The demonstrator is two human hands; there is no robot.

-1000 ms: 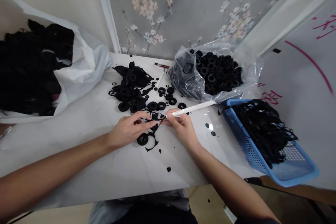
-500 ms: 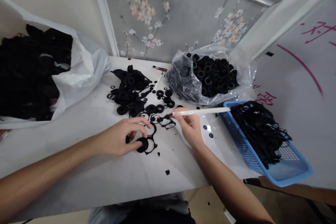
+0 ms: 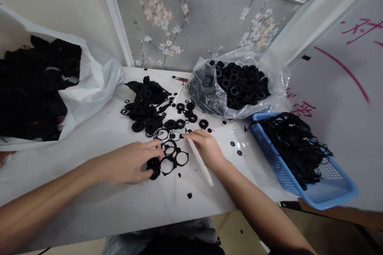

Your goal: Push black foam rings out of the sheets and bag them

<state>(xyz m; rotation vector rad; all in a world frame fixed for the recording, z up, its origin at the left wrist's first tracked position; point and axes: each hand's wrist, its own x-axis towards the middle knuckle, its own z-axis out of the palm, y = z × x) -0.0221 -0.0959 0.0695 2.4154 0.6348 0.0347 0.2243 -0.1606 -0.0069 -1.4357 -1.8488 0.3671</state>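
Observation:
My left hand has its thumb and fingers curled round a black ring-shaped piece, just above the white tabletop. Beside its fingertips lies a flat black web of thin, joined rings with round openings. My right hand pinches a slim white stick-like tool near its dark end, which points away from me. Its long white end slants back toward the table's front. The exact kind of tool cannot be made out. Beyond both hands are loose thick black rings and a heap of black scraps.
A white bag of black pieces stands at left. Behind, a clear plastic bag holds many black rings. The blue basket at right carries black strips. Another white stick and a red-handled tool lie at the back.
The white tool has swung from pointing right to slanting back toward me. My left hand has moved slightly left with the black ring, and the ring web now shows more fully.

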